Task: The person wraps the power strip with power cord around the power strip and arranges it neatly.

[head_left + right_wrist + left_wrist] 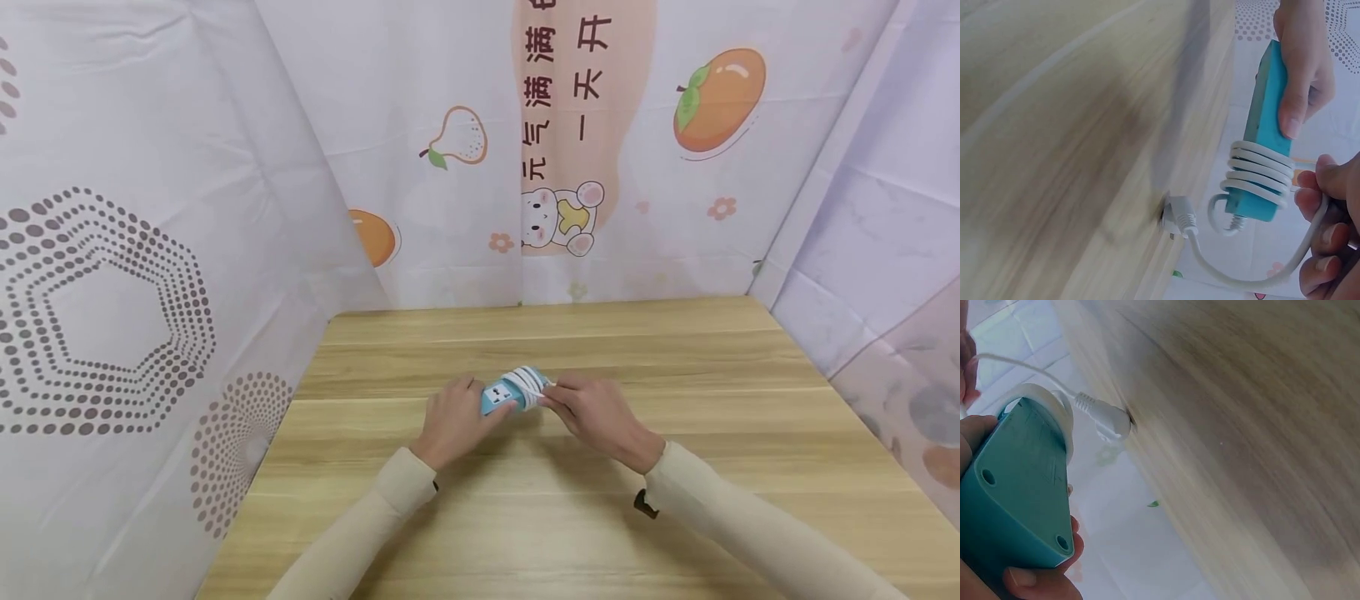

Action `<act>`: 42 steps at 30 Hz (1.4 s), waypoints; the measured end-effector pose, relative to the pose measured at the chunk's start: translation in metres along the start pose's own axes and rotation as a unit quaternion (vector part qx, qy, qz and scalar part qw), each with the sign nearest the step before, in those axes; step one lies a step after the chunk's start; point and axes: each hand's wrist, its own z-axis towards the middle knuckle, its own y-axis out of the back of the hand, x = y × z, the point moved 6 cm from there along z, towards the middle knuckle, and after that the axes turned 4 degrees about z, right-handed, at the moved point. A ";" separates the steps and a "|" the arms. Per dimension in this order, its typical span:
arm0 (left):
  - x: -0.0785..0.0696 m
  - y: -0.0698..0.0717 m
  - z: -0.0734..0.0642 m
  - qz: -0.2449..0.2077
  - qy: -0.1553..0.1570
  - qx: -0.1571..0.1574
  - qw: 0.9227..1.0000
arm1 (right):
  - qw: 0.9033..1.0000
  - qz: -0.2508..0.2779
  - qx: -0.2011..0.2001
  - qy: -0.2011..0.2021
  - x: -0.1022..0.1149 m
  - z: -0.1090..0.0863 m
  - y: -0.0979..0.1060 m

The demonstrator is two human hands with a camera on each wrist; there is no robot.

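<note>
A blue power strip (498,395) with a white socket face is held above the wooden table by my left hand (454,420), thumb along one side and fingers on the other. White cord (1259,169) is wound in several turns round the strip's far end. My right hand (597,417) pinches the loose stretch of cord (1310,247) beside the coils. From that hand the cord runs to a white plug (1107,420), which is at the table surface in both wrist views. The left wrist view shows the strip's plain underside with round holes (988,477).
The wood-grain table (600,533) spreads out around both hands. Behind it hangs a white printed curtain (450,67) with fruit and a cartoon figure. More patterned cloth (112,325) borders the left side, and pale cloth (885,250) the right.
</note>
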 end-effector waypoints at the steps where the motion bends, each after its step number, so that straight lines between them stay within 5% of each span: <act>1: 0.001 0.000 0.001 -0.006 0.002 -0.001 1.000 | 1.000 -0.001 -0.001 0.002 0.000 -0.001 -0.001; 8: 0.006 -0.002 0.003 -0.063 0.016 0.012 0.998 | 1.000 0.008 -0.004 0.009 0.000 -0.009 -0.005; 13: 0.014 -0.002 0.005 -0.143 0.060 0.026 0.988 | 1.000 0.014 -0.006 0.015 0.002 -0.011 -0.005; 21: 0.012 0.005 0.006 -0.194 0.074 0.021 0.978 | 1.000 0.027 0.004 0.010 0.005 -0.008 -0.007; 30: 0.007 0.004 0.004 -0.285 0.073 0.047 0.955 | 0.998 0.062 0.019 -0.020 0.006 -0.007 -0.012; 37: 0.004 0.007 0.001 -0.354 0.076 0.073 0.929 | 0.997 0.065 0.034 -0.027 0.004 -0.007 -0.018; 42: 0.003 0.012 0.000 -0.373 0.078 0.079 0.921 | 0.998 0.059 0.025 -0.025 0.002 -0.008 -0.020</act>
